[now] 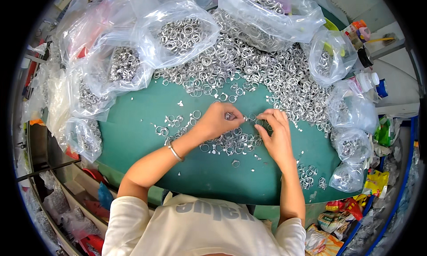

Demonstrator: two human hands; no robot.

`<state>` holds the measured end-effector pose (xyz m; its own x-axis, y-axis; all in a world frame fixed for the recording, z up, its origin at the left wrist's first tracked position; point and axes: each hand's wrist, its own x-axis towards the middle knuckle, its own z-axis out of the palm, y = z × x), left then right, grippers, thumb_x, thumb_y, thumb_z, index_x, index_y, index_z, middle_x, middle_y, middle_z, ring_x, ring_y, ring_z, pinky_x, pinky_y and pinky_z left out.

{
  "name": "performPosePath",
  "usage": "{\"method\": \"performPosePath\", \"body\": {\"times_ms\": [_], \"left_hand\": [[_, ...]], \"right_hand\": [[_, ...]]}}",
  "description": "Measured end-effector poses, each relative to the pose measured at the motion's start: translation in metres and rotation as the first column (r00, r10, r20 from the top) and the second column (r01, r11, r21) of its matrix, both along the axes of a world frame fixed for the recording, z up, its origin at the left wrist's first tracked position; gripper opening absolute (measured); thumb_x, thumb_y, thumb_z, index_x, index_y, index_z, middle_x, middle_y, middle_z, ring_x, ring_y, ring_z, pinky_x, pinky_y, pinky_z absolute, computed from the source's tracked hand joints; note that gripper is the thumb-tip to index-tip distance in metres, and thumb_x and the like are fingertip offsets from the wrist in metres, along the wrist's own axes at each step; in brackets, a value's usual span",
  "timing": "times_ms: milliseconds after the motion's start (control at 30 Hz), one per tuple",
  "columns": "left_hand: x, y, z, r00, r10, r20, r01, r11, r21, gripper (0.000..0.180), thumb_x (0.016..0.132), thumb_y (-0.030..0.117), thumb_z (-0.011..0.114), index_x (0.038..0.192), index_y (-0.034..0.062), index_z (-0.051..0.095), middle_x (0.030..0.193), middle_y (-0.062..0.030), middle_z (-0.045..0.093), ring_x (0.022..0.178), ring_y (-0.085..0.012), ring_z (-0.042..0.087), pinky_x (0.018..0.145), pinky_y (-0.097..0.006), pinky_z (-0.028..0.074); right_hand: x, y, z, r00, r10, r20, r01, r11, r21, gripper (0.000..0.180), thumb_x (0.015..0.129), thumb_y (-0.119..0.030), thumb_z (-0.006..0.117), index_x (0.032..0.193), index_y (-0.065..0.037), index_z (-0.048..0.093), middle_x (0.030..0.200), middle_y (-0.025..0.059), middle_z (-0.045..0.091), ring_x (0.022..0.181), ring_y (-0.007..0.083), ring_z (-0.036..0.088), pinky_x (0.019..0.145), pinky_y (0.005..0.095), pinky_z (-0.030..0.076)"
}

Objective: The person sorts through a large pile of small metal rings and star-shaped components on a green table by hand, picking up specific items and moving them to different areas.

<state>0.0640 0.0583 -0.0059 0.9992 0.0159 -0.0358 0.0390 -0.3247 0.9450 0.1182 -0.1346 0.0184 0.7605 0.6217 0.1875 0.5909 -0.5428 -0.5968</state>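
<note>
"Silver-coloured metal rings (231, 142): where?"
"Loosely piled mid-way across the green tabletop (204, 178)."
"Grip?"
"Left hand's (216, 120) fingertips seem clamped on one ring; right hand's (279, 134) thumb and forefinger stand apart."
"Pinch lightly, wrists low and steady."

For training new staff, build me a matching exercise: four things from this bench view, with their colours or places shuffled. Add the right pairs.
Things:
1. Bangle
2. Tabletop
3. Largest ring heap
4. Yellow packet

Colours or places:
A. Mostly beyond the left hand and right hand
B. Right of the tabletop
C. Around the left forearm
D. Green

Pairs: 1-C, 2-D, 3-A, 4-B
</note>
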Motion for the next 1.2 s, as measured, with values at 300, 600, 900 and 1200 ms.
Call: {"method": "performPosePath", "body": {"times_ms": [300,600,900,1200], "left_hand": [[-0.019,-0.004,0.018,0.866,-0.210,-0.453,-0.075,0.843,-0.533,0.019,0.083,0.018,0.064,0.089,0.0001,0.068,0.069,0.0001,0.059,0.059,-0.0049,0.047,0.051,-0.021,0.037],[-0.027,-0.013,0.031,0.933,-0.145,-0.328,0.074,0.973,-0.219,0.020,0.084,0.017,0.062,0.091,-0.0013,0.067,0.078,-0.0046,0.065,0.073,-0.0082,0.053,0.067,-0.026,0.044],[-0.026,-0.005,-0.002,0.988,0.061,0.138,-0.104,0.940,0.326,0.013,0.081,0.012,0.065,0.091,0.0047,0.067,0.075,-0.0094,0.061,0.058,-0.0238,0.059,0.055,-0.034,0.046],[0.005,-0.035,0.001,0.979,-0.091,0.184,-0.029,0.825,0.564,0.016,0.074,0.013,0.069,0.088,0.0071,0.067,0.078,-0.0092,0.057,0.063,-0.0314,0.059,0.054,-0.041,0.046]], "right_hand": [[-0.029,-0.007,0.008,0.772,-0.015,-0.635,0.170,0.968,0.184,0.011,0.080,-0.002,0.065,0.091,0.001,0.064,0.073,-0.0006,0.061,0.063,0.0055,0.049,0.058,0.0200,0.040],[0.091,-0.127,0.071,0.649,-0.676,0.349,0.708,0.704,0.049,0.017,0.085,-0.015,0.061,0.088,0.001,0.065,0.075,0.0136,0.065,0.063,0.0225,0.060,0.063,0.0355,0.046],[0.013,-0.061,0.040,0.971,-0.229,-0.066,0.228,0.973,-0.034,0.017,0.080,-0.009,0.064,0.094,0.001,0.063,0.087,0.0156,0.064,0.072,0.0259,0.063,0.067,0.0343,0.049],[0.004,-0.005,-0.011,0.992,-0.038,0.116,0.049,0.995,-0.089,0.019,0.070,-0.001,0.067,0.089,-0.002,0.062,0.099,0.0092,0.053,0.090,0.0282,0.048,0.078,0.0379,0.040]]}}
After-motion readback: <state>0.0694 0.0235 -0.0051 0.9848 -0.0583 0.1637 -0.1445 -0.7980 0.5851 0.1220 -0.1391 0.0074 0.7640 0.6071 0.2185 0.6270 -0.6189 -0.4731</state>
